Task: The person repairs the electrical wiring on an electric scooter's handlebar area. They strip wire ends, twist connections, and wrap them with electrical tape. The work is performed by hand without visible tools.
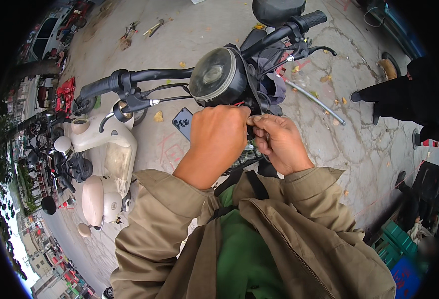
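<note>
My left hand (pixel 217 132) is closed just below the round headlight (pixel 213 74) of a bike, its back toward me and its fingertips hidden. Beside it, my right hand (pixel 282 142) pinches thumb to fingers close to my left fingertips. What either hand grips is too small or covered to make out. A short bit of red wire (pixel 239 103) shows above my left knuckles, against the black housing behind the headlight. The black handlebar (pixel 162 74) runs across, with a brake lever (pixel 324 50) at the right grip and another lever (pixel 109 118) at the left.
A smartphone (pixel 182 123) lies left of my left hand. A cream scooter (pixel 112 159) stands at the left. On the cracked pavement are a metal tube (pixel 316 103) and pliers-like tools (pixel 153 28). A person in dark clothes (pixel 394 94) is at the right, near green crates (pixel 396 241).
</note>
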Available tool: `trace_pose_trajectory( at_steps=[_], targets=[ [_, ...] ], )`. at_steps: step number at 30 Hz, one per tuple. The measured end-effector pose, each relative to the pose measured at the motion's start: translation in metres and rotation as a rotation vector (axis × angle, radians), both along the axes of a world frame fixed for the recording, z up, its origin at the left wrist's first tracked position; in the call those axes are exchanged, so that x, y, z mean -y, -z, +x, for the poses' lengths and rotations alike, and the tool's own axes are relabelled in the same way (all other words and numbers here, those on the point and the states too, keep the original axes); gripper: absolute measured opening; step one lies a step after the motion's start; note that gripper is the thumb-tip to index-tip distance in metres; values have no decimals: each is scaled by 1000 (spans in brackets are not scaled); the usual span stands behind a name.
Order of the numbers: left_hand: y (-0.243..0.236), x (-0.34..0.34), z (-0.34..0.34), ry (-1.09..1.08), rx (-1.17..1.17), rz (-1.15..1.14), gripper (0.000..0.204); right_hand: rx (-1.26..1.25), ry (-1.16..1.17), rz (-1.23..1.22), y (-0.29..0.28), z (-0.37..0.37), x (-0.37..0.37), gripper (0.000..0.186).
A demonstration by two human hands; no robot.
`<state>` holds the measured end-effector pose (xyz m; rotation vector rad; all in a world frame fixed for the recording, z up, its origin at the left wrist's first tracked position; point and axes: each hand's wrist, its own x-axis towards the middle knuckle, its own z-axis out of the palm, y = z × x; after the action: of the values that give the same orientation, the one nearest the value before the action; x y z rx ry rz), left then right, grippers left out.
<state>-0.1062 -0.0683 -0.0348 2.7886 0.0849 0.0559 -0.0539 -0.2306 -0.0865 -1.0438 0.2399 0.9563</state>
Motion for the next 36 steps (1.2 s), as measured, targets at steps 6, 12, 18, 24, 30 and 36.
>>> trace_pose_trajectory(
  at_steps=[6, 12, 18, 24, 30, 36],
  targets=[
    [-3, -1, 1, -22, -6, -48, 4, 1114, 144, -350, 32, -19, 8, 17],
    [-6, -1, 0, -25, -15, -30, 8, 1755, 197, -506, 42, -6, 0, 30],
    [-5, -3, 0, -21, -26, -25, 6, 1859, 271, -492, 42, 4, -6, 30],
    [-5, -4, 1, -17, -30, -41, 2, 1866, 113, -504, 33, 6, 0, 30],
    [-5, -5, 2, -21, -24, -59, 3, 1828, 113, -493, 29, 5, -5, 24],
    [-4, -5, 1, -27, -22, -62, 5, 1382, 213, -459, 25, -14, -23, 11]
  ],
)
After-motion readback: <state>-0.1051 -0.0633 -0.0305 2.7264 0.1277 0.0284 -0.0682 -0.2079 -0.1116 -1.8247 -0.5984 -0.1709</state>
